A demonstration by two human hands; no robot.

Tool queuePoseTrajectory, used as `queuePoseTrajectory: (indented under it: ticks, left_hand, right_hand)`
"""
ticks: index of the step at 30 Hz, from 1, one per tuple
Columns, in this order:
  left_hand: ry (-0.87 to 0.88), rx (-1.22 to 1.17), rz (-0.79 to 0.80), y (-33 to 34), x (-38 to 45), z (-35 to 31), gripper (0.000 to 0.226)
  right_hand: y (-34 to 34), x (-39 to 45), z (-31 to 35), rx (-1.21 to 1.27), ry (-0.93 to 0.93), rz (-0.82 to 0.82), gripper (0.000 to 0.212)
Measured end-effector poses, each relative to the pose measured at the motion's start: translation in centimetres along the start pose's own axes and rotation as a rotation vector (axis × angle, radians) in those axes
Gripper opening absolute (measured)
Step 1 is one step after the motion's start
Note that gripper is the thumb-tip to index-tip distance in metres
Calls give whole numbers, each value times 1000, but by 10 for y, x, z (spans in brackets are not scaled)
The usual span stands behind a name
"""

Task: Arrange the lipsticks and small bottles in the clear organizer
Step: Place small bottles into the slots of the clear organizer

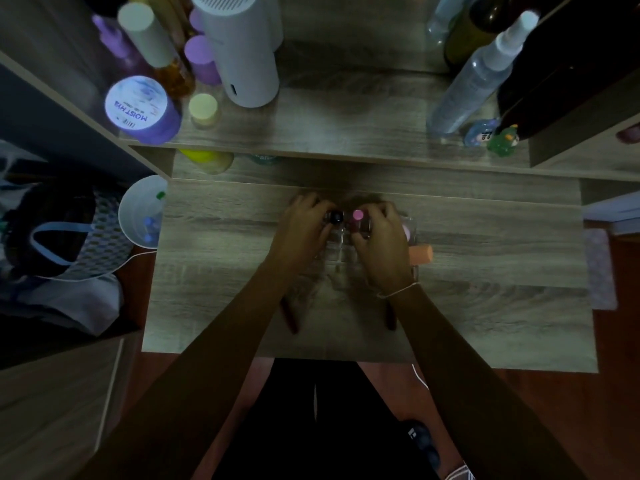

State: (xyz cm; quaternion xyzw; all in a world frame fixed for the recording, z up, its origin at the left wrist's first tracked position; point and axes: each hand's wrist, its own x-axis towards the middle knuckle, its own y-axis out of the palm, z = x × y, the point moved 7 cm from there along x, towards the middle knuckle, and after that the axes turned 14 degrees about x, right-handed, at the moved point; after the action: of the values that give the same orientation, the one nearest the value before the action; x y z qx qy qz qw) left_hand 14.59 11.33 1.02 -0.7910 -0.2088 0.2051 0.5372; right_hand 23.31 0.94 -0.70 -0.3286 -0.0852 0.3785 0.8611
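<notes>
Both hands (pixel 304 226) (pixel 379 244) curl over the clear organizer (pixel 341 252).

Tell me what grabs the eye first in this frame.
Both hands meet at the middle of the desk: the left hand at a black-capped bottle, the right hand at a pink-capped one, over the clear organizer. On the shelf behind, at far left, a bright purple jar glows beside a tall white cylinder.
</notes>
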Motion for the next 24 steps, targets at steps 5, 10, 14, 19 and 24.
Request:
queuePoseTrajectory:
  ticks: [5, 10, 14, 19, 24]
  left_hand:
    - [7, 19, 12, 1, 0, 1, 28]
    - [3, 1, 0, -2, -1, 1, 28]
    - [-6, -4, -3, -3, -2, 0, 31]
    - [-9, -12, -17, -4, -6, 2, 34]
    - [-23, -4, -37, -5, -9, 4, 37]
  right_hand:
    - [-3, 0, 0, 41, 4, -28, 28]
    - [-5, -2, 1, 59, -11, -49, 25]
    - [-4, -3, -1, 66, -13, -61, 25]
    - [-5, -2, -1, 73, -13, -75, 26]
    - [-6, -3, -1, 55, -19, -85, 30]
